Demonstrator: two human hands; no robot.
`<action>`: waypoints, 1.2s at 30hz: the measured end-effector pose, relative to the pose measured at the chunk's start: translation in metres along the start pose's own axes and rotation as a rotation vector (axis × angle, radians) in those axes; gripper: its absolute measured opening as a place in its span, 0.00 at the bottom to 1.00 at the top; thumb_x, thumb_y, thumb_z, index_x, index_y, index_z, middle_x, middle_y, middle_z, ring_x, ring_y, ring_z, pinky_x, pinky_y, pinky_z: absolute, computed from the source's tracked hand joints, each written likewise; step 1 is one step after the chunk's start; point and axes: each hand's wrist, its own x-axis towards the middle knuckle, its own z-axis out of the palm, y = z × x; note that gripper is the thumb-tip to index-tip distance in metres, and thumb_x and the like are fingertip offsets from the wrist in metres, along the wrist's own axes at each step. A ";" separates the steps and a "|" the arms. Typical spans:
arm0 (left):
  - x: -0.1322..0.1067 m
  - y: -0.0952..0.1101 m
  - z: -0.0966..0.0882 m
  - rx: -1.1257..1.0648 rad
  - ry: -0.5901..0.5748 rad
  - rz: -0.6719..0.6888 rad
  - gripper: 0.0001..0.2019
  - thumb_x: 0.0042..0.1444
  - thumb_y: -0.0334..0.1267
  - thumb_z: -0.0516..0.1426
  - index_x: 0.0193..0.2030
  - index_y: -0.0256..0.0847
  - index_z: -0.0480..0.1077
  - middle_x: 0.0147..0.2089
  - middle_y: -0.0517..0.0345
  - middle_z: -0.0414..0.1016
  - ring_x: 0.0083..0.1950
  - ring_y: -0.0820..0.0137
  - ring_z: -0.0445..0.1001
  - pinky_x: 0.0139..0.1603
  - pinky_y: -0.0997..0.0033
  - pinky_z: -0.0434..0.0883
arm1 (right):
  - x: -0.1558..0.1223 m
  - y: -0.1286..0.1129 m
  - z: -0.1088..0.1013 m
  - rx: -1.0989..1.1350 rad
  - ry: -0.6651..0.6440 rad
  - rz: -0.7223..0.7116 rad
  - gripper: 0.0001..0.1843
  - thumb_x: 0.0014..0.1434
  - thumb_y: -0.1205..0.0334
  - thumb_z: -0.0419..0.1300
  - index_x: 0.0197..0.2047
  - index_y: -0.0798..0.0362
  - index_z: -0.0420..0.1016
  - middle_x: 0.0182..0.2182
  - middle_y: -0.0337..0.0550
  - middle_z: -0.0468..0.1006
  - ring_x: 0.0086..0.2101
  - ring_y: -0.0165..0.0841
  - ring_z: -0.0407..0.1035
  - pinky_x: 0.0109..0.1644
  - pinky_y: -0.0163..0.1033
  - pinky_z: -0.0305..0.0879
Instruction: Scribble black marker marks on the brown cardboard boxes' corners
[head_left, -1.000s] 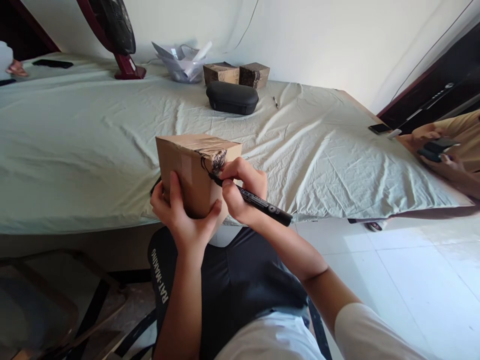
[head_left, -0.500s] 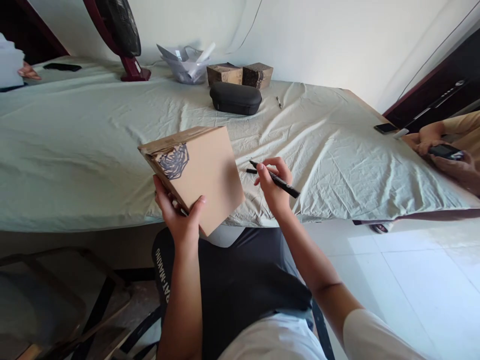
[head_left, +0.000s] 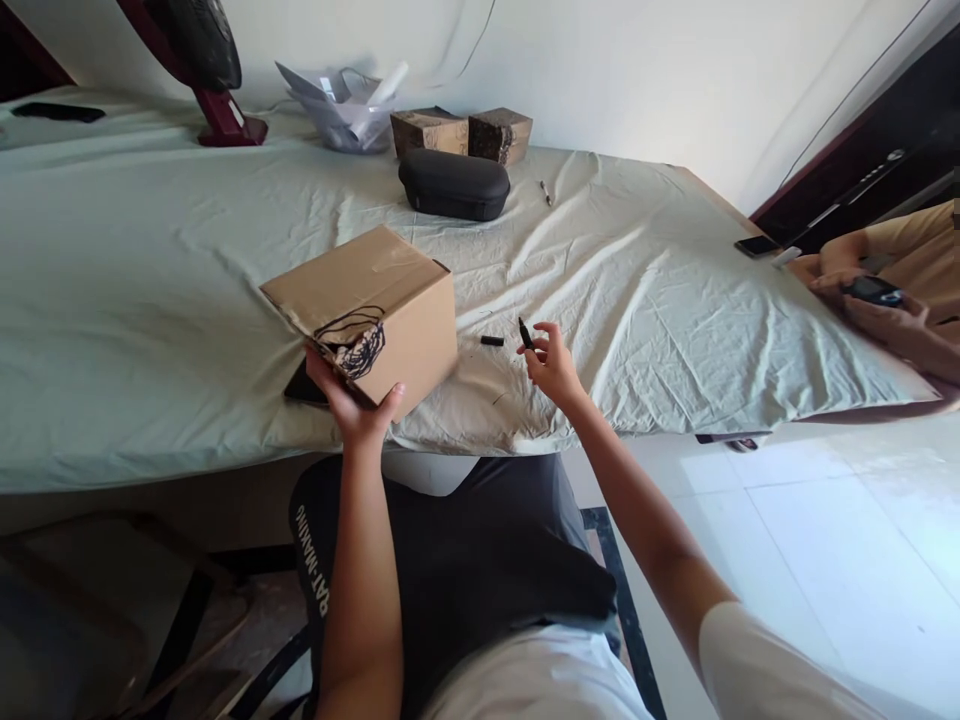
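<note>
A brown cardboard box [head_left: 409, 330] is tilted over the near part of the table, its taped top and one side facing me. Dark scribbled lines cover the corner close to my left hand [head_left: 356, 405], which grips the box by that lower corner, thumb on the side. To the right of the box, my right hand [head_left: 551, 365] holds a black marker [head_left: 526, 335] with its uncapped tip pointing up and away. The marker's black cap [head_left: 492, 341] lies on the cloth between box and hand. A dark flat thing [head_left: 304, 385] shows partly under the box.
A pale green cloth [head_left: 637, 290] covers the table. Behind stand a black case [head_left: 454, 185], two smaller boxes [head_left: 429, 132], a clear basket [head_left: 341, 115] with papers, a fan [head_left: 225, 120] and a pen [head_left: 546, 193]. At right, another person's hands [head_left: 874, 295] hold a dark device.
The box has been turned and lowered, so its taped top now shows. My right hand has swung the marker more upright. The view has shifted slightly.
</note>
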 end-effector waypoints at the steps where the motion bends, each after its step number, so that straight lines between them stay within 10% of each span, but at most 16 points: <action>1: -0.004 -0.002 0.001 -0.016 0.018 -0.003 0.76 0.44 0.68 0.75 0.86 0.43 0.33 0.86 0.25 0.39 0.90 0.41 0.44 0.86 0.37 0.51 | 0.001 0.002 -0.001 -0.179 0.008 -0.032 0.22 0.64 0.60 0.58 0.61 0.50 0.67 0.45 0.51 0.88 0.33 0.37 0.78 0.39 0.43 0.73; 8: -0.013 -0.005 0.002 -0.049 0.050 -0.005 0.68 0.46 0.70 0.73 0.84 0.45 0.42 0.82 0.27 0.55 0.85 0.43 0.60 0.83 0.39 0.61 | 0.001 0.004 -0.004 -0.757 -0.052 -0.103 0.21 0.66 0.71 0.55 0.58 0.52 0.81 0.54 0.56 0.86 0.54 0.48 0.76 0.44 0.44 0.70; 18: -0.015 -0.005 0.000 0.011 0.057 -0.017 0.62 0.49 0.72 0.70 0.80 0.45 0.46 0.79 0.27 0.59 0.82 0.46 0.64 0.81 0.43 0.66 | 0.021 0.010 0.016 -0.774 -0.094 -0.159 0.26 0.65 0.74 0.53 0.61 0.55 0.82 0.54 0.59 0.81 0.56 0.52 0.69 0.58 0.53 0.70; 23: -0.017 -0.019 0.000 0.046 0.062 -0.054 0.70 0.43 0.78 0.69 0.83 0.47 0.40 0.80 0.28 0.58 0.82 0.43 0.65 0.80 0.39 0.66 | 0.030 0.004 0.038 -0.745 -0.092 -0.187 0.22 0.73 0.58 0.59 0.66 0.50 0.81 0.59 0.61 0.77 0.59 0.57 0.65 0.64 0.60 0.65; 36: -0.021 -0.011 -0.001 -0.004 0.066 -0.018 0.59 0.54 0.69 0.70 0.81 0.44 0.47 0.77 0.29 0.67 0.76 0.44 0.73 0.78 0.39 0.71 | 0.030 0.001 0.044 -0.679 -0.131 -0.279 0.17 0.80 0.63 0.48 0.62 0.55 0.74 0.56 0.60 0.82 0.53 0.49 0.74 0.60 0.49 0.63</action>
